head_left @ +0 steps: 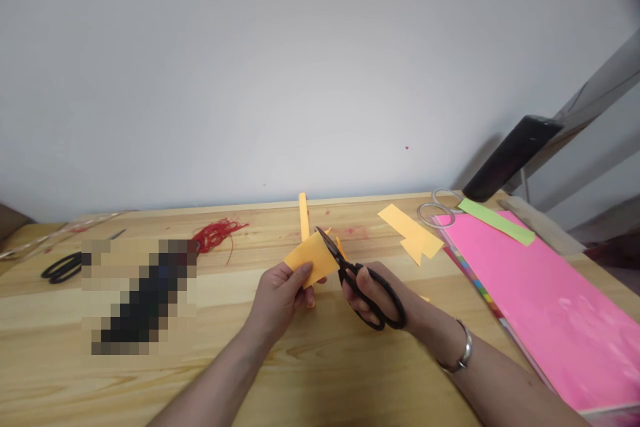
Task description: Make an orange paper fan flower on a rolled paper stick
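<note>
Between the thumb and fingers of my left hand [283, 293] is a piece of orange-yellow paper [313, 257], held above the table. My right hand [367, 293] grips a pair of black-handled scissors [345, 265], whose blades lie at the right edge of that paper. Behind the left hand, a narrow orange strip [303, 213] points toward the wall; its near part is hidden by the hand and paper. Small orange scraps [341, 248] lie just past the scissors. To the right are larger orange paper offcuts [413, 230], one with a notched edge.
On the right lies a stack of pink paper [540, 307] with a green strip [497, 220] on it. Silvery rings [436, 215] sit by its corner, near a leaning black cylinder [513, 157]. At left are red string [217, 235], other black scissors [63, 268] and a blurred dark object [145, 300].
</note>
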### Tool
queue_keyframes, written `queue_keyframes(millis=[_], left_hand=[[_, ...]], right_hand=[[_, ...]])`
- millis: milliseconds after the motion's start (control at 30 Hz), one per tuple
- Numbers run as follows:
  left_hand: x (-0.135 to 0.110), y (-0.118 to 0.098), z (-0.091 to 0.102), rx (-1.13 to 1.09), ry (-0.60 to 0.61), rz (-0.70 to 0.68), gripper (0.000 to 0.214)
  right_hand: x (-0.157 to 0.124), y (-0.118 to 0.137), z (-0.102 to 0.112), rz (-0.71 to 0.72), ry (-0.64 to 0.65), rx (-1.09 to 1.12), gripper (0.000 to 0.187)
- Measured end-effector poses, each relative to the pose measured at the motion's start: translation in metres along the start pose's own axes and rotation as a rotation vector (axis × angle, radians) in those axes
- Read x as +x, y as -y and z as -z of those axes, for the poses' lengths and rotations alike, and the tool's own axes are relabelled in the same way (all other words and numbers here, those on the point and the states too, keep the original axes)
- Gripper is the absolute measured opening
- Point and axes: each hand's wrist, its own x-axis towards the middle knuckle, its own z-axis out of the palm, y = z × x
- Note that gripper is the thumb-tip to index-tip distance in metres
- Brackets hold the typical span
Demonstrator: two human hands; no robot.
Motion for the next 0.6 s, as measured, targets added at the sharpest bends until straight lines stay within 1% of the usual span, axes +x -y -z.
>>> queue_keyframes(millis=[167,333,433,600], left_hand=[[-0.0002,0.0003,0.0001,-0.009,-0.014,0.008,0.023],[0.0000,0.0010,0.0002,-0.013,0.009,-0.011,0.023],[0.0001,0.0003,-0.0003,-0.015,0.008,0.001,0.022],[0.0000,-0.0007,-0.0012,-0.008,-0.007,0.000,0.023]], right_hand=[[0.0009,-0.0002,-0.0023,-0.013,-0.031,0.000,0.067],[0.0023,-0.0060,-0.0027,0.010,-0.016,0.037,0.064],[0.0026,-0.0089,-0.0023,0.027,-0.015,0.038,0.064],[0.0023,-0.0084,-0.0022,-0.003,-0.018,0.042,0.061]])
